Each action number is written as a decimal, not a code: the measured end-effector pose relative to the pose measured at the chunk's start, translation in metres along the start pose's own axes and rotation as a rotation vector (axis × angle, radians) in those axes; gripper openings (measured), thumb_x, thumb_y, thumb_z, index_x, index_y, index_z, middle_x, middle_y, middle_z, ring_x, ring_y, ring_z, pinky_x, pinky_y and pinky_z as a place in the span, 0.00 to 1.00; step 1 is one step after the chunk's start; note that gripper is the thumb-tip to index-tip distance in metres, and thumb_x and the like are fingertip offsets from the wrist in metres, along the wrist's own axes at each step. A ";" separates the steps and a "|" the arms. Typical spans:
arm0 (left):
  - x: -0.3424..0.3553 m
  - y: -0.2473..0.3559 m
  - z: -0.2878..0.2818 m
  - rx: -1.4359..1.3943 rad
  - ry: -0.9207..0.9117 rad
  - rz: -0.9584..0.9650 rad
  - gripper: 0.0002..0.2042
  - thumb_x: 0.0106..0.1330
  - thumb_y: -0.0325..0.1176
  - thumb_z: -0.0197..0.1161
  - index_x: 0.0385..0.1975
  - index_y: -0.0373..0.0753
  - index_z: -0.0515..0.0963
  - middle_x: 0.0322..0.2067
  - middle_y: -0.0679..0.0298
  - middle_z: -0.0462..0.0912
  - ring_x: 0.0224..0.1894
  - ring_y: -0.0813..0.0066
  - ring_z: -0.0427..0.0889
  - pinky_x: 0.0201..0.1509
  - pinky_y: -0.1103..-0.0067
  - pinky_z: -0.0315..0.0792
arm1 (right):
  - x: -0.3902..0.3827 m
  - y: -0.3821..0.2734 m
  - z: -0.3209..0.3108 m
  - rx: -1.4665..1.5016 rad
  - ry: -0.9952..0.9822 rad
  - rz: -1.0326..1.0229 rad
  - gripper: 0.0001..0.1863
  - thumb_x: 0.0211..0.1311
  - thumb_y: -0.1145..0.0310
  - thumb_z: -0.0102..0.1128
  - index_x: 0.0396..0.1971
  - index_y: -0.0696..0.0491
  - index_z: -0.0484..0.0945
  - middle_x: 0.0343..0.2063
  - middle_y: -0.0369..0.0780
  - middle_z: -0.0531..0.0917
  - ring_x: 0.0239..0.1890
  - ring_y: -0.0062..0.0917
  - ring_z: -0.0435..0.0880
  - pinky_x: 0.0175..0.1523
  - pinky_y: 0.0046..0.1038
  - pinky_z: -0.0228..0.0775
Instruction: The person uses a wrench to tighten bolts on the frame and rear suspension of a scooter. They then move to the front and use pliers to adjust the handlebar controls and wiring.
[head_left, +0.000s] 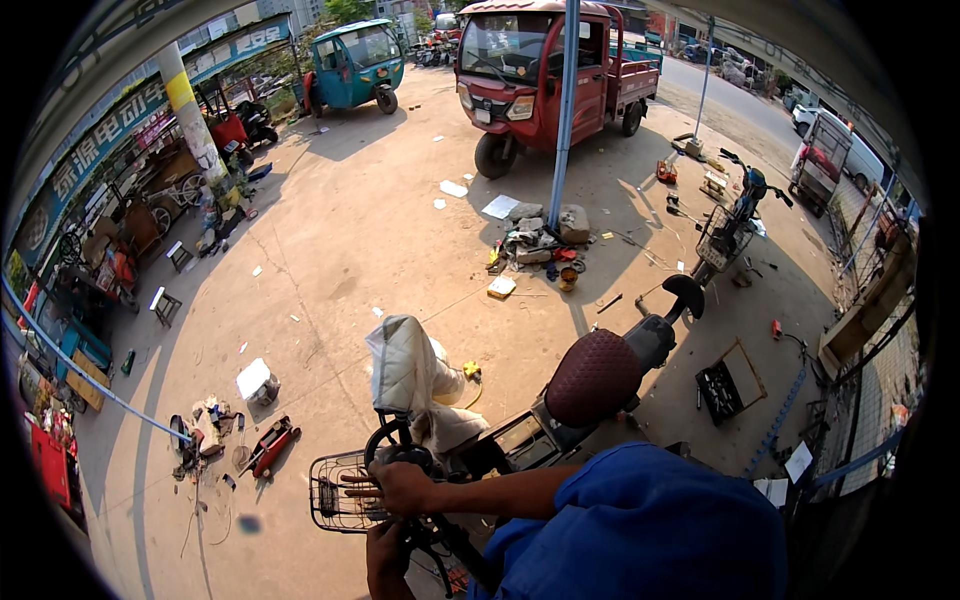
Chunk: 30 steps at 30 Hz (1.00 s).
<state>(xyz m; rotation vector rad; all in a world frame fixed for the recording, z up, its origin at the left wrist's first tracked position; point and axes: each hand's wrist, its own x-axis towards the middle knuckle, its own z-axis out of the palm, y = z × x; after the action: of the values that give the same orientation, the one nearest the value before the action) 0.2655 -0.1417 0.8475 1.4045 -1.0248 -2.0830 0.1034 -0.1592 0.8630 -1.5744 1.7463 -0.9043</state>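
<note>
At the bottom centre, both my hands are at the front of an electric bike, by its dark handlebar [376, 440] and wire front basket [328, 478]. My right hand [402, 488] reaches in from the right, its fingers stretched apart over the basket's rear edge. Just below it, my left hand [386, 548] is close against the handlebar area. Its fingers are mostly hidden, so I cannot tell what they hold. A pale quilted hand cover [395, 365] hangs on the far end of the handlebar. Behind it lies the bike's open frame, with a dark red saddle [594, 378].
A red cargo tricycle [530, 85] and a teal enclosed tricycle [350, 65] stand far ahead. Stones surround a blue post [565, 120]. Another electric bike [725, 225] and an open toolbox [728, 385] are right. A red floor jack [270, 447] and white-topped stool [256, 381] are left.
</note>
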 end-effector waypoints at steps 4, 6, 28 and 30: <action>0.007 -0.008 -0.003 -0.040 -0.036 0.021 0.13 0.61 0.32 0.65 0.34 0.25 0.77 0.28 0.58 0.81 0.29 0.69 0.80 0.32 0.74 0.75 | -0.001 -0.003 -0.003 0.011 0.005 0.000 0.13 0.48 0.71 0.61 0.33 0.60 0.71 0.26 0.55 0.81 0.33 0.51 0.82 0.38 0.48 0.72; 0.011 -0.011 -0.005 -0.026 -0.036 0.030 0.13 0.61 0.33 0.65 0.34 0.25 0.77 0.28 0.58 0.81 0.30 0.69 0.80 0.32 0.74 0.75 | 0.000 0.001 0.001 0.015 0.016 -0.007 0.13 0.48 0.71 0.61 0.33 0.60 0.71 0.25 0.55 0.81 0.33 0.51 0.82 0.38 0.49 0.72; -0.003 0.002 -0.001 -0.107 -0.068 -0.060 0.14 0.60 0.29 0.62 0.39 0.23 0.77 0.32 0.56 0.81 0.33 0.67 0.81 0.36 0.73 0.76 | 0.003 0.005 0.006 -0.015 0.007 -0.013 0.16 0.45 0.71 0.61 0.36 0.59 0.71 0.27 0.53 0.81 0.33 0.49 0.83 0.37 0.46 0.74; 0.000 -0.001 -0.003 -0.077 -0.083 -0.027 0.14 0.60 0.30 0.62 0.40 0.23 0.77 0.32 0.56 0.81 0.34 0.66 0.82 0.36 0.73 0.76 | 0.003 0.005 0.007 -0.027 -0.001 -0.015 0.16 0.46 0.71 0.61 0.36 0.59 0.70 0.27 0.53 0.81 0.33 0.49 0.83 0.36 0.46 0.74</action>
<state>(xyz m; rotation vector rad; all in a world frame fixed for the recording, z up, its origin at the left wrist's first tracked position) 0.2688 -0.1416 0.8460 1.3113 -0.9517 -2.1925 0.1060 -0.1628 0.8550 -1.6064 1.7553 -0.8908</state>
